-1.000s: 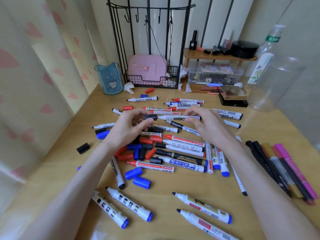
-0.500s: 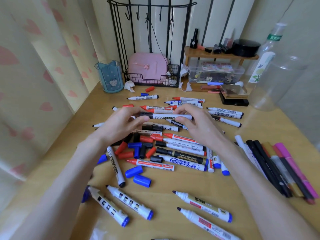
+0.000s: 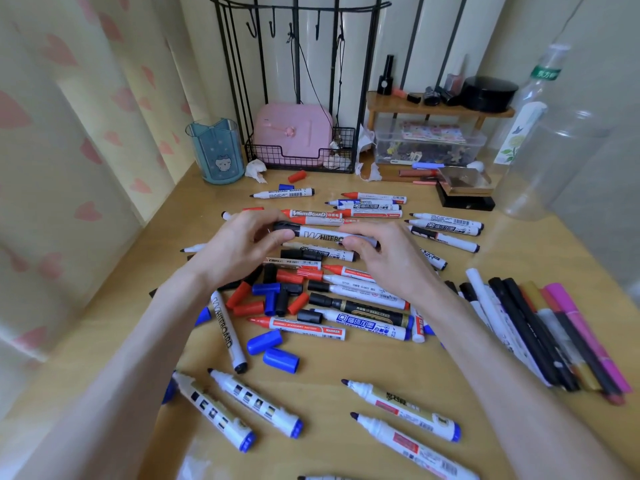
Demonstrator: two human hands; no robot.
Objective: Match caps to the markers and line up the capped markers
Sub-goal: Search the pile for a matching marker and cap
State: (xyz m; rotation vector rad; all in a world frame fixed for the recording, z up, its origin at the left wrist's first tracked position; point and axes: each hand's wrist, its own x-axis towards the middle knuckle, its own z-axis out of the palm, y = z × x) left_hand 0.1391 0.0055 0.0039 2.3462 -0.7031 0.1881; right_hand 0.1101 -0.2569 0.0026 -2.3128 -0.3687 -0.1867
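Above the mid-table heap of loose markers (image 3: 360, 293), the left hand (image 3: 239, 247) pinches a black plastic cap (image 3: 286, 228) onto a white whiteboard marker (image 3: 323, 235) whose barrel the right hand (image 3: 389, 259) grips. Capping seems underway, so next press it home, then lay it by the row of capped markers (image 3: 540, 341) at right.

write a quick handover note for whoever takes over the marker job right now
Left hand: fingers pinch the black cap on the left end of a marker.
Right hand: grips that marker's barrel, above the pile.
Cannot tell if the cap is fully seated.
Done: a row of pens lined up at the far right.
Left: many uncapped markers scattered about; loose caps, red, blue and black, lie mid-pile, with two blue caps nearer.
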